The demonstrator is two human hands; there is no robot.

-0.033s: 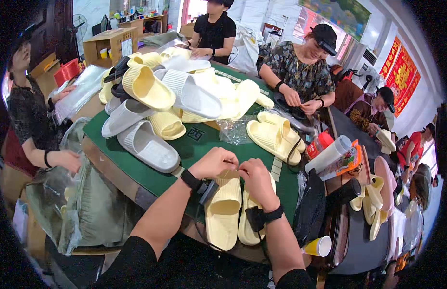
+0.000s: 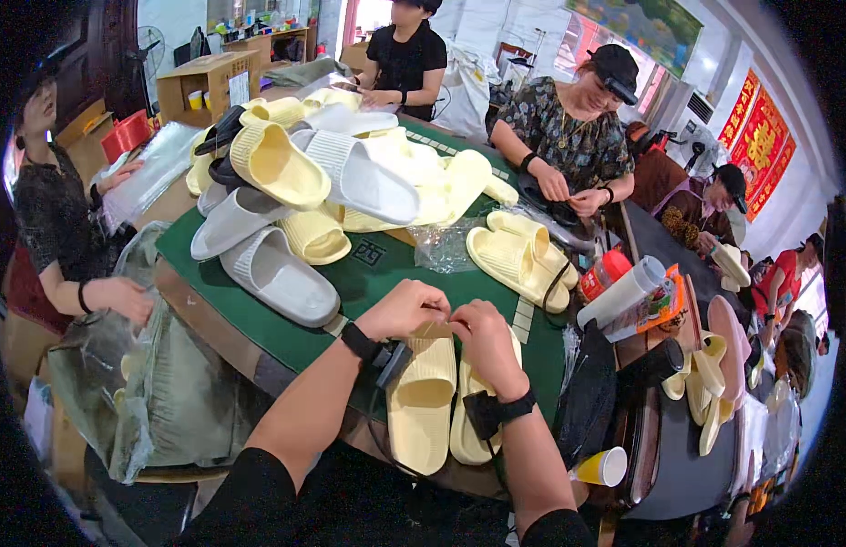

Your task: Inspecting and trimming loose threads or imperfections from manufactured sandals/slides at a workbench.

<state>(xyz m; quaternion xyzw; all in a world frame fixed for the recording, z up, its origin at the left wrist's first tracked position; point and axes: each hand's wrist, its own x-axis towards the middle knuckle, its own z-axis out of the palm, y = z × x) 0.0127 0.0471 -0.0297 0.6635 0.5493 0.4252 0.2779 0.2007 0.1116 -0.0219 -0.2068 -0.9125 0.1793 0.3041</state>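
My left hand (image 2: 405, 310) and my right hand (image 2: 485, 333) meet over the toe ends of a pair of cream-yellow slide slippers. The fingertips of both are pinched close together; what they hold, if anything, is too small to make out. Below them the left slipper (image 2: 421, 415) lies sole down, its ribbed strap facing up. Beside it, the right slipper (image 2: 468, 438) is partly covered by my right hand and wrist. Black bands with small dark devices sit on both my wrists. Further off, a grey slipper (image 2: 282, 283) lies to the left of my left hand.
A heap of yellow and grey slippers (image 2: 368, 178) covers the table's far left on a green mat (image 2: 377, 292). Another yellow pair (image 2: 523, 260) lies ahead right. A red-lidded jar (image 2: 605, 273), a white cylinder (image 2: 623, 292) and a yellow cup (image 2: 605, 467) stand right. Several co-workers sit around.
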